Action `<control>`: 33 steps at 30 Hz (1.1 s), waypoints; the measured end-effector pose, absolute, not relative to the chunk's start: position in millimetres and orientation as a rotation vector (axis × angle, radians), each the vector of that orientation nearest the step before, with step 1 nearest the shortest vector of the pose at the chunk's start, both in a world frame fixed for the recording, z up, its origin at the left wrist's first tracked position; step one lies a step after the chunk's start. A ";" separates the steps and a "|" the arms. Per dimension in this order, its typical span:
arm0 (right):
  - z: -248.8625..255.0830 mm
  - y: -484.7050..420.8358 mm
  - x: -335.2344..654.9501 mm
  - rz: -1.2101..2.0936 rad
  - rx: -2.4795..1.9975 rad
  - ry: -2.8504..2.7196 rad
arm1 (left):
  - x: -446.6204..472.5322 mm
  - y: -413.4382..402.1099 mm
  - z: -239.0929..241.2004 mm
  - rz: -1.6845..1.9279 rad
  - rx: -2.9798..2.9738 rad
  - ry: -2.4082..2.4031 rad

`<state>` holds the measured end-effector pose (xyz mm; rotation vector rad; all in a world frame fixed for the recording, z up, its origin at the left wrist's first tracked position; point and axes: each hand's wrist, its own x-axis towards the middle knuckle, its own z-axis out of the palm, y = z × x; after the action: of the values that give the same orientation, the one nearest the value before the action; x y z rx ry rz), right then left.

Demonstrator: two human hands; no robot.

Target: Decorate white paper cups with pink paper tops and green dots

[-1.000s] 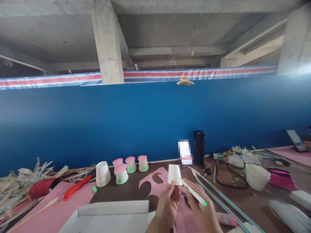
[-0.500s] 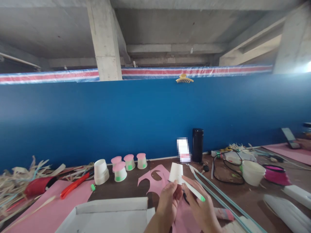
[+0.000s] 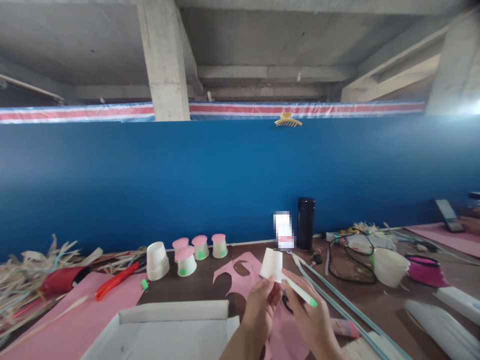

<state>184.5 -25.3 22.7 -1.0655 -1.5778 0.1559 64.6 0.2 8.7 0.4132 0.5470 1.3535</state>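
My left hand grips a small white paper cup near its lower end. A white marker with a green end is held in my right hand, its front end up against the cup. The exact contact of tip and cup is too small to make out. Pink paper with round cut-outs lies behind my hands, and more pink paper is under them. Off to the left, several cups with pink tops and green patches stand upside down. Beside them is a stack of plain white cups.
In front lies an open white box. Red-handled pliers or cutters rest on pink paper at left. A black bottle and a propped phone stand behind. Long pale-blue strips and a white bowl are at right.
The view has shifted slightly. My hands keep nearly the same pose, with the cup and the marker still held together.
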 end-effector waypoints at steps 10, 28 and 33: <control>26.5 -26.6 184.7 0.106 -1.086 -1.574 | 64.1 -0.5 10.8 1.340 0.419 0.560; 28.0 -25.3 184.6 0.062 -1.085 -1.586 | 62.2 -1.8 12.1 1.332 0.426 0.510; 30.3 -26.8 183.8 0.055 -1.091 -1.574 | 62.2 -4.2 11.7 1.331 0.434 0.505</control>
<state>183.8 -26.8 30.3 -1.0915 -1.5743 0.0553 62.2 -4.2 11.7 0.4339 0.5050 1.3309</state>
